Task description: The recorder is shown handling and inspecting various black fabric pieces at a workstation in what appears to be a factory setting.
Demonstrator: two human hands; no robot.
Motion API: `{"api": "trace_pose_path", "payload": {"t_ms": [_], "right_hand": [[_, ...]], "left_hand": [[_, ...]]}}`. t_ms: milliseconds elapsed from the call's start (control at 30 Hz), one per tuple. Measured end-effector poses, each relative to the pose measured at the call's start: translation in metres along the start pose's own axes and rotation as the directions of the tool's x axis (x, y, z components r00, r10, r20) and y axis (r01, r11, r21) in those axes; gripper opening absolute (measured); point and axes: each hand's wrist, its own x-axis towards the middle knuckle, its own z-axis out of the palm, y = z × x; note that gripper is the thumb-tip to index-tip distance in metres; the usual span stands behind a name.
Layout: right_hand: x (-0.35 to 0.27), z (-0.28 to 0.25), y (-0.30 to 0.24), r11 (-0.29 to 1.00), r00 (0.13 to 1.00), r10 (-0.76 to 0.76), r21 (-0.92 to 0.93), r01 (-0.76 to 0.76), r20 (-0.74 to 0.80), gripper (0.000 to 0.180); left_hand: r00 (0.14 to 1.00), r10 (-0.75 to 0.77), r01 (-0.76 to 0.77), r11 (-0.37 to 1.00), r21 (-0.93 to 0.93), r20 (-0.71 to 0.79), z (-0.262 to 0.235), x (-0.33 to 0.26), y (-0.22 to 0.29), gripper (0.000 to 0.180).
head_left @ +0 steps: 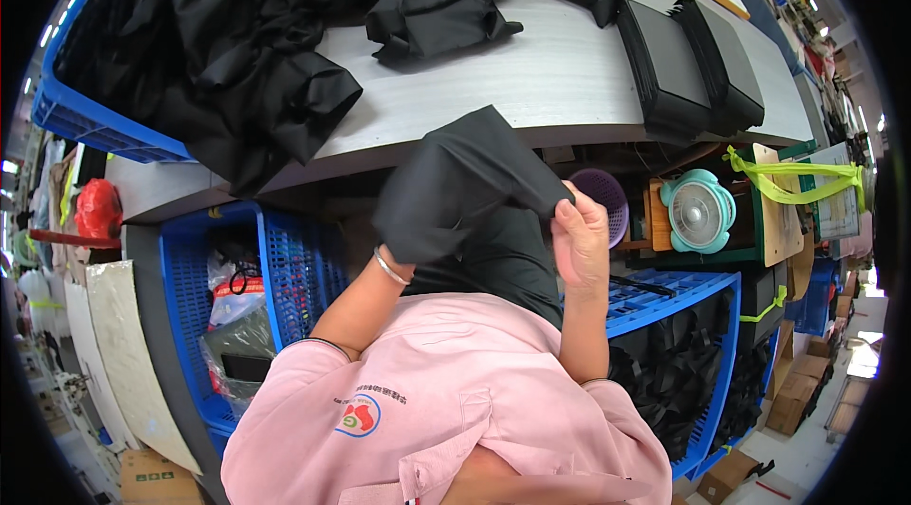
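Observation:
A piece of black fabric (pixel 455 187), which looks like a pouch or sleeve, is held up in front of my lap, near the table's front edge. My right hand (pixel 581 230) pinches its right corner between thumb and fingers. My left hand (pixel 397 261) goes into or behind the fabric's lower left part, so its fingers are hidden; only the wrist with a silver bracelet shows. On the white table (pixel 531 59) ahead lies a crumpled black fabric piece (pixel 436 23). Two neat stacks of folded black pieces (pixel 674 68) stand to its right.
A large heap of black fabric (pixel 228 40) spills from a blue crate (pixel 104 130) at the far left. Blue crates stand at my left (pixel 266 268) and right (pixel 726 353), the right one filled with black fabric. Beyond my right hand are a purple basket (pixel 607 201) and a turquoise fan (pixel 699 211).

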Motion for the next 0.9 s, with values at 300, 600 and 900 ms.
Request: {"api": "trace_pose_path", "payload": {"t_ms": [300, 600, 900], "right_hand": [[0.057, -0.002, -0.02, 0.955, 0.974, -0.089, -0.295, 0.024, -0.209, 0.026], [0.022, 0.002, 0.006, -0.134, 0.642, -0.623, -0.87, 0.475, 0.447, 0.067], [0.05, -0.019, 0.027, -0.377, 0.601, -0.573, -0.831, 0.41, 0.557, 0.046]], "left_hand": [[0.904, -0.311, 0.423, 0.75, -0.509, 0.292, 0.025, -0.012, -0.019, 0.069], [0.967, -0.189, 0.253, 0.621, -0.742, 0.172, 0.014, 0.04, 0.037, 0.063], [0.827, -0.416, 0.406, -0.024, -0.913, 0.379, 0.027, 0.003, -0.016, 0.052]]}}
